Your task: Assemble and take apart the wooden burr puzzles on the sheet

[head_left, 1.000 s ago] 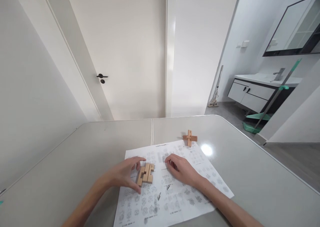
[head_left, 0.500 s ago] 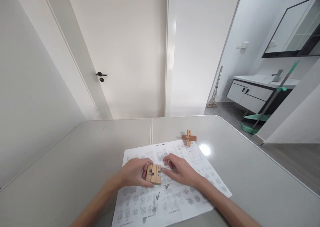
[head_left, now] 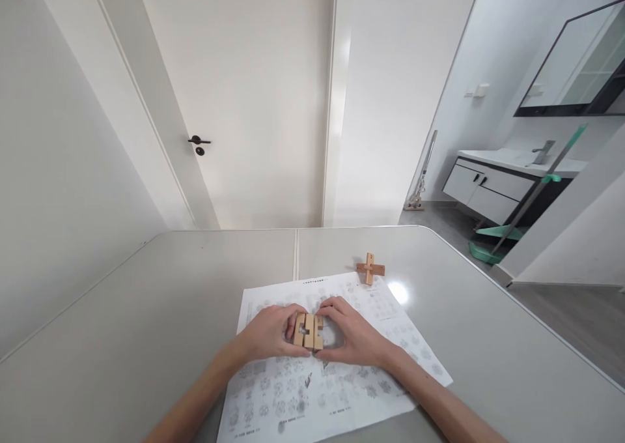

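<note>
Slid right on paper (head_left: 375, 381), blocks (head_left: 308, 331) now pinched between left hand (head_left: 268, 333) and right hand (head_left: 354, 337). Press evenly; keep them lined up.

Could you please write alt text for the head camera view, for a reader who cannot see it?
The left hand and right hand press a cluster of notched wooden blocks between them over a printed sheet on a grey table. A small wooden cross lies by the sheet's far corner; a white door stands behind.

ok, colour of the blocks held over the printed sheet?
The blocks are pale tan, plain wood. The head view shows it best.
</note>
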`<state>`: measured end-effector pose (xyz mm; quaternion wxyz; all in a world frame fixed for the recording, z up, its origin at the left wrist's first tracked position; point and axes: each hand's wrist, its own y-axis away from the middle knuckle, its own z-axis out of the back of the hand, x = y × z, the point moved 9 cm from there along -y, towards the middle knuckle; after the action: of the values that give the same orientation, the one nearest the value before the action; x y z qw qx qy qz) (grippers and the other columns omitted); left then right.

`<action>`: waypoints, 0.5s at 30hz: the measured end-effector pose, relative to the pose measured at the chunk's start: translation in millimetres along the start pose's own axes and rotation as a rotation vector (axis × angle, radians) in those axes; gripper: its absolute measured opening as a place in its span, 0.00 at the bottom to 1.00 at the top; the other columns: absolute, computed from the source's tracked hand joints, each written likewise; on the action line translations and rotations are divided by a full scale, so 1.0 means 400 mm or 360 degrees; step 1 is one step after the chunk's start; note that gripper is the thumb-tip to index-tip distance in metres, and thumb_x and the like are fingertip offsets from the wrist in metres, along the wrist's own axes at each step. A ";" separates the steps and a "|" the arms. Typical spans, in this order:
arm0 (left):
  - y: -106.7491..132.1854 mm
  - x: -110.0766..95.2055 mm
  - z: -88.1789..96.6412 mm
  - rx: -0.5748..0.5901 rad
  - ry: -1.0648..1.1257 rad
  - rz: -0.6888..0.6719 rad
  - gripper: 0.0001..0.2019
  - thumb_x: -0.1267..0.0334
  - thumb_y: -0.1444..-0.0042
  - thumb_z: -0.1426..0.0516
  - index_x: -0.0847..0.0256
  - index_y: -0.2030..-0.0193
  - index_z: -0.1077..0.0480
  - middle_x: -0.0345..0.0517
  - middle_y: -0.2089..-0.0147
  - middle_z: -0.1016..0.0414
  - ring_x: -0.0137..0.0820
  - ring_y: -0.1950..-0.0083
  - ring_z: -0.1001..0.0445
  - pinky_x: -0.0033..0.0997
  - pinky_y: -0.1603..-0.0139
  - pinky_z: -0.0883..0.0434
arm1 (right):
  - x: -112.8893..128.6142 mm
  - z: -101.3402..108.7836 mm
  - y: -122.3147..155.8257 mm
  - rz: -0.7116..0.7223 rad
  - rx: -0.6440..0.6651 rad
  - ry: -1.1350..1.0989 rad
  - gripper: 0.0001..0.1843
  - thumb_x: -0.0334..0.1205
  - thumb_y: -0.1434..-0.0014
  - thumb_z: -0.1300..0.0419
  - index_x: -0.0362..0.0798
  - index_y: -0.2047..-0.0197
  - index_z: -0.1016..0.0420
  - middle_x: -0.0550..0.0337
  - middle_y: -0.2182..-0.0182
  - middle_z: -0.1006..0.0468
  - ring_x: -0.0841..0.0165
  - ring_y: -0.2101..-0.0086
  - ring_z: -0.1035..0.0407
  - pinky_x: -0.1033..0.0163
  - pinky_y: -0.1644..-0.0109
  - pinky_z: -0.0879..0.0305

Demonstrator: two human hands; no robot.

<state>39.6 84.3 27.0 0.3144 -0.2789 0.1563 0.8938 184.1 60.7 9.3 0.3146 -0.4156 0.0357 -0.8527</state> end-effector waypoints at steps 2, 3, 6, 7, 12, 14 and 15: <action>0.003 0.009 -0.001 0.0026 0.0057 0.0009 0.30 0.45 0.55 0.31 0.52 0.46 0.28 0.35 0.68 0.25 0.34 0.67 0.27 0.31 0.60 0.36 | -0.008 0.011 -0.001 -0.0060 -0.0081 -0.0058 0.29 0.45 0.49 0.27 0.53 0.46 0.30 0.51 0.47 0.30 0.55 0.48 0.33 0.51 0.47 0.30; 0.005 0.014 -0.001 0.0029 0.0081 0.0012 0.31 0.44 0.54 0.31 0.52 0.45 0.28 0.35 0.68 0.25 0.34 0.66 0.27 0.32 0.59 0.35 | -0.017 0.017 -0.002 -0.0113 -0.0130 -0.0104 0.27 0.44 0.48 0.28 0.52 0.47 0.31 0.52 0.48 0.29 0.56 0.50 0.32 0.52 0.48 0.30; 0.011 0.029 0.006 -0.0004 0.0116 0.0014 0.33 0.43 0.55 0.31 0.52 0.43 0.29 0.35 0.68 0.26 0.35 0.65 0.27 0.36 0.52 0.34 | -0.056 0.036 0.001 -0.0323 -0.0270 -0.0288 0.24 0.44 0.43 0.32 0.52 0.45 0.32 0.53 0.53 0.26 0.59 0.55 0.30 0.54 0.52 0.30; 0.013 0.034 0.009 -0.0019 0.0123 0.0018 0.34 0.42 0.55 0.31 0.52 0.43 0.29 0.35 0.68 0.27 0.35 0.65 0.28 0.37 0.52 0.34 | -0.070 0.040 0.003 -0.0390 -0.0311 -0.0378 0.24 0.45 0.42 0.33 0.53 0.44 0.32 0.54 0.53 0.25 0.59 0.56 0.29 0.55 0.53 0.30; 0.015 0.048 0.017 -0.0073 0.0226 0.0062 0.36 0.43 0.55 0.30 0.53 0.40 0.31 0.35 0.69 0.30 0.33 0.67 0.31 0.33 0.59 0.34 | -0.127 0.037 0.009 -0.0629 -0.0429 -0.1082 0.32 0.51 0.39 0.34 0.54 0.36 0.37 0.58 0.59 0.22 0.64 0.64 0.28 0.57 0.56 0.32; 0.014 0.048 0.016 -0.0081 0.0293 0.0076 0.37 0.44 0.54 0.30 0.53 0.39 0.33 0.34 0.69 0.32 0.32 0.68 0.33 0.31 0.63 0.35 | -0.142 0.030 0.011 -0.0706 -0.0429 -0.1324 0.35 0.51 0.40 0.32 0.53 0.35 0.38 0.60 0.64 0.22 0.67 0.68 0.30 0.59 0.58 0.33; 0.014 0.047 0.013 -0.0078 0.0331 0.0078 0.37 0.45 0.53 0.30 0.53 0.38 0.34 0.33 0.69 0.32 0.31 0.69 0.33 0.30 0.65 0.36 | -0.147 0.026 0.011 -0.0737 -0.0425 -0.1431 0.36 0.51 0.41 0.31 0.52 0.35 0.37 0.60 0.65 0.21 0.67 0.69 0.31 0.59 0.59 0.33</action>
<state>21.6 91.6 20.5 0.2678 -0.3737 0.1729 0.8711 220.8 92.6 -25.6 0.0463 -0.7741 -0.0872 -0.6253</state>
